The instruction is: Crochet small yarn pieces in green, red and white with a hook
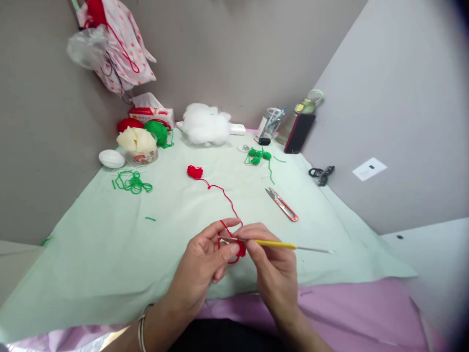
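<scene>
Near the table's front, my left hand (202, 259) pinches a small red crocheted piece (242, 248), with red yarn (227, 196) looped over its raised index finger. My right hand (276, 269) is closed on a yellow-handled crochet hook (276, 243). The hook's metal tip reaches left to the red yarn between the hands, and its other end points right. From the hands the yarn runs back to a small red yarn bundle (195, 172) on the cloth. The fingers partly hide the red piece.
Thread snips (282, 204) lie right of centre on the pale green cloth (176, 205). Green yarn pieces (134, 182) are at left, small green crocheted parts (258, 156) behind. White stuffing (206, 124), yarn balls, a tissue box, a pen cup (270, 127) and a phone (299, 133) line the back.
</scene>
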A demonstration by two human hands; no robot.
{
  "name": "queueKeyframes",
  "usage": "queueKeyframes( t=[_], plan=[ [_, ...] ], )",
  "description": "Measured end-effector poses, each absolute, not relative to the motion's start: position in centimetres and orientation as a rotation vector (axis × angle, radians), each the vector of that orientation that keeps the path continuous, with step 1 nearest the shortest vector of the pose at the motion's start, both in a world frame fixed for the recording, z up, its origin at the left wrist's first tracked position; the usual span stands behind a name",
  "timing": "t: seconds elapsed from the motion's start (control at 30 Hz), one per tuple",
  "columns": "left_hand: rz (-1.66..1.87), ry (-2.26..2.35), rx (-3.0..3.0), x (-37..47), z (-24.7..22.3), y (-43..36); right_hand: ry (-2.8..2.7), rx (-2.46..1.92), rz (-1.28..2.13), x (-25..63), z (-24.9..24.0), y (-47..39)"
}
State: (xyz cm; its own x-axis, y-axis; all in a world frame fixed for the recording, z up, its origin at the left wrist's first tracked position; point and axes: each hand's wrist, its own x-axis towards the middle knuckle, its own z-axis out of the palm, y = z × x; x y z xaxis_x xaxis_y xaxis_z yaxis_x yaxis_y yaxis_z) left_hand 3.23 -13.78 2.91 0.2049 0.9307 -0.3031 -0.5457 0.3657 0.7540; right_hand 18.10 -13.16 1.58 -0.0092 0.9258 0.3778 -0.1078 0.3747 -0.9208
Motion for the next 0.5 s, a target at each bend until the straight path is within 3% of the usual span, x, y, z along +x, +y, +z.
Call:
queueKeyframes(
  t=[0.33,0.5],
  plan=[
    [1.195,0.898,0.682,3.09,2.37,-13.9,-1.326,-0.867,1.022,17.98,1.57,-12.92],
    [1.128,0.803,0.688,2.6,2.16,-13.56,-1.14,-0.9,1.243,18.03,1.37,-12.5]
  ],
)
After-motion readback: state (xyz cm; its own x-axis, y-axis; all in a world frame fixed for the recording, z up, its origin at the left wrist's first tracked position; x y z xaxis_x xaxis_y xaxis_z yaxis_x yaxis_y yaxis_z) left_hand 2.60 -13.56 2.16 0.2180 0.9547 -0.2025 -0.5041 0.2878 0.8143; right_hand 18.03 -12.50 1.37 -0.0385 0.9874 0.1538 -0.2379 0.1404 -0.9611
